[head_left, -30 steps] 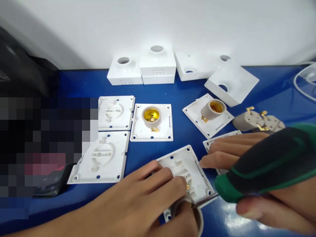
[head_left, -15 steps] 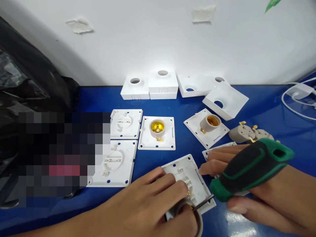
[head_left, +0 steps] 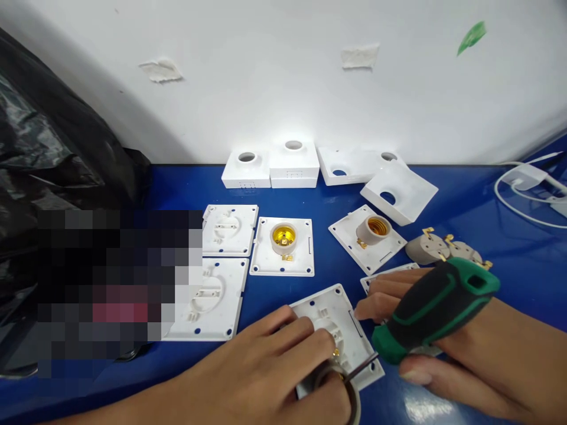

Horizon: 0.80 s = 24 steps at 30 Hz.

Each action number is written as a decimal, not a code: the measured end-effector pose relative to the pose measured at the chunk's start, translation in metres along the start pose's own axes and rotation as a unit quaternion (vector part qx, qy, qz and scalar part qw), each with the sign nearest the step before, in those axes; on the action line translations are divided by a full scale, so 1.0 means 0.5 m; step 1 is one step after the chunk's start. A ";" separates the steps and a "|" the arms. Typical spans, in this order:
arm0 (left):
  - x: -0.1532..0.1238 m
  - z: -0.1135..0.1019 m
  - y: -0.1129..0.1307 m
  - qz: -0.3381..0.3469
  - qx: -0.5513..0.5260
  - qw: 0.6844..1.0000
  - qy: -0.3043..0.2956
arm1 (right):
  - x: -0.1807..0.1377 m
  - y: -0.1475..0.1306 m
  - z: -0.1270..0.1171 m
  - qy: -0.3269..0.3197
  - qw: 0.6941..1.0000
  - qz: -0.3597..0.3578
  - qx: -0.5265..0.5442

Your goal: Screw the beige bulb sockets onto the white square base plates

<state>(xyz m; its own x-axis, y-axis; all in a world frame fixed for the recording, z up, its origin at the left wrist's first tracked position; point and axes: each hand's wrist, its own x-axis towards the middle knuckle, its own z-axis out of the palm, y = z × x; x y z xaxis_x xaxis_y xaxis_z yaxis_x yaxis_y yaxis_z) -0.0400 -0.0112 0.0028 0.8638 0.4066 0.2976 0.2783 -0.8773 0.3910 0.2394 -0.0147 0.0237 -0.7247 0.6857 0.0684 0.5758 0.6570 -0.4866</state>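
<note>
At the lower middle, my left hand (head_left: 283, 360) is closed around a beige bulb socket (head_left: 355, 407) that lies tilted over a white square base plate (head_left: 349, 313). My fingers hide much of the socket. My right hand (head_left: 482, 354) grips a green and black screwdriver (head_left: 432, 313). Its thin shaft slants down to the left, with the tip at the socket's mouth beside my left fingers; what the tip meets is hidden. Under my right fingers lies another white plate (head_left: 370, 283), mostly covered.
Plates with sockets on them (head_left: 263, 260) (head_left: 339, 230) lie beyond my hands. Two loose sockets (head_left: 423, 251) stand at right. Bare plates (head_left: 230, 319) lie left, beside a pixelated patch and black plastic bag (head_left: 66, 130). White covers (head_left: 295, 165) line the wall; white cables (head_left: 509, 200) lie far right.
The view has tilted up slightly, so the things on the table sit a little lower. The screwdriver handle has shifted somewhat left; both hands keep their holds.
</note>
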 end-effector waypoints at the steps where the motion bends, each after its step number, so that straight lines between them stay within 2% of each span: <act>1: -0.001 0.000 -0.002 0.000 -0.002 1.000 0.000 | 0.001 -0.001 -0.003 -0.004 1.000 0.000 0.005; 6: -0.008 -0.002 -0.011 0.035 0.002 0.999 -0.013 | 0.012 -0.007 -0.028 -0.016 0.998 0.031 0.059; 10: -0.009 -0.004 -0.003 0.024 0.024 0.999 -0.023 | 0.011 -0.007 -0.040 -0.003 0.990 0.058 0.125; 17: -0.006 0.001 0.000 0.029 0.015 0.999 0.010 | 0.011 0.003 -0.032 0.076 0.969 0.114 0.205; 24: -0.007 0.000 0.008 0.015 0.023 0.999 0.041 | 0.008 -0.015 -0.011 0.124 0.933 0.120 0.315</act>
<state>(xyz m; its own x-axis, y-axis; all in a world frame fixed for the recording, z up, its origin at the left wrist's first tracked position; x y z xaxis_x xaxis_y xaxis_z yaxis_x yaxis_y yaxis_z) -0.0421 -0.0163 0.0034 0.8354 0.3982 0.3788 0.2738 -0.8992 0.3413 0.2342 -0.0151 0.0323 -0.4495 0.8917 0.0531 0.3166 0.2146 -0.9240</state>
